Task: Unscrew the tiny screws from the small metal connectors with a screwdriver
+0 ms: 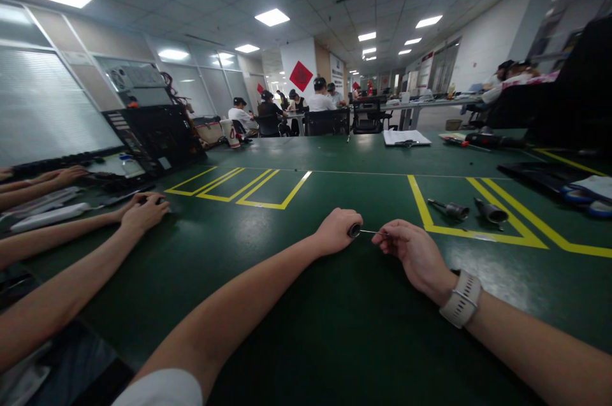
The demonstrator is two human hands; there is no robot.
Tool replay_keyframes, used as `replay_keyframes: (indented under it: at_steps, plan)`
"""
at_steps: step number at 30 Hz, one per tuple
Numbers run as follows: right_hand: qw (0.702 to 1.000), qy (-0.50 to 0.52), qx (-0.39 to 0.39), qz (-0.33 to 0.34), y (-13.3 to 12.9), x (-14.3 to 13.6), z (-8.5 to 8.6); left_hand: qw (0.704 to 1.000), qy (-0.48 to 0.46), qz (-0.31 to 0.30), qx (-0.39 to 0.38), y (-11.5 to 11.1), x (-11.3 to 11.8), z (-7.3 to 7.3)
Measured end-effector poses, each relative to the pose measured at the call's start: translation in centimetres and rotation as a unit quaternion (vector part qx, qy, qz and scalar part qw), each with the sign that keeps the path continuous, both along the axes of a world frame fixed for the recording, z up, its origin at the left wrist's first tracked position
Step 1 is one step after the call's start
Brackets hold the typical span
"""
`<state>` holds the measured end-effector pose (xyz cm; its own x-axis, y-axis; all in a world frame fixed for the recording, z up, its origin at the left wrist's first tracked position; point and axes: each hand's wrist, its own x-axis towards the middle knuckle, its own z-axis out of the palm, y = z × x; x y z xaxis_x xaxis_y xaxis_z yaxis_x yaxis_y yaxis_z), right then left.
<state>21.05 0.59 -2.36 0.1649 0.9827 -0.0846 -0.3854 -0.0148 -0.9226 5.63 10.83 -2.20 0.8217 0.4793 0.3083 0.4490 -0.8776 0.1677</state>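
Note:
My left hand (338,231) is wrapped round a dark cylindrical metal part (354,231), whose round open-looking end faces right. My right hand (411,252), with a pale watch strap at the wrist, pinches a thin metal rod (369,232). The rod's left end meets the round end of the part; whether it goes inside is too small to tell. To the right, inside a yellow-taped area, lie two similar metal parts, a narrower one (450,209) and a wider one (490,211). Both hands are just above the green tabletop (296,304).
A co-worker's hand (144,211) rests on the table at the left, beside a black computer case (162,135). At the back stand a white cup (231,133) and a clipboard with paper (406,137). A black tray (540,180) and blue-handled scissors (590,199) lie right.

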Motion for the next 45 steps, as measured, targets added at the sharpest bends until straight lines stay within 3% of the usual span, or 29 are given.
replay_keyframes:
  at_steps: [7,16,28,36,40,45]
  plan:
    - [0.999,0.002,0.008,-0.034,-0.1,-0.3,0.1,0.999,0.034,0.020,0.011,0.0,0.1,0.1]
    - [0.997,-0.030,0.029,-0.061,-0.2,-0.1,-0.3,1.000,-0.002,0.025,0.001,0.2,-0.1,-0.3]
    - [0.994,-0.056,0.044,-0.085,-0.1,0.1,-0.7,0.982,-0.079,0.123,-0.117,0.2,0.1,-0.6]
    - [0.992,-0.044,0.074,-0.094,-0.3,-0.3,-0.4,0.981,-0.135,0.052,-0.131,1.1,-0.1,-0.8]
    - [0.984,-0.129,0.106,-0.066,-0.5,-0.4,-0.5,0.984,-0.118,0.041,-0.124,1.2,0.0,-1.0]
    - [0.953,-0.278,0.120,-0.020,-1.1,-0.7,-0.2,0.991,-0.086,0.042,-0.092,0.8,0.1,-0.9]
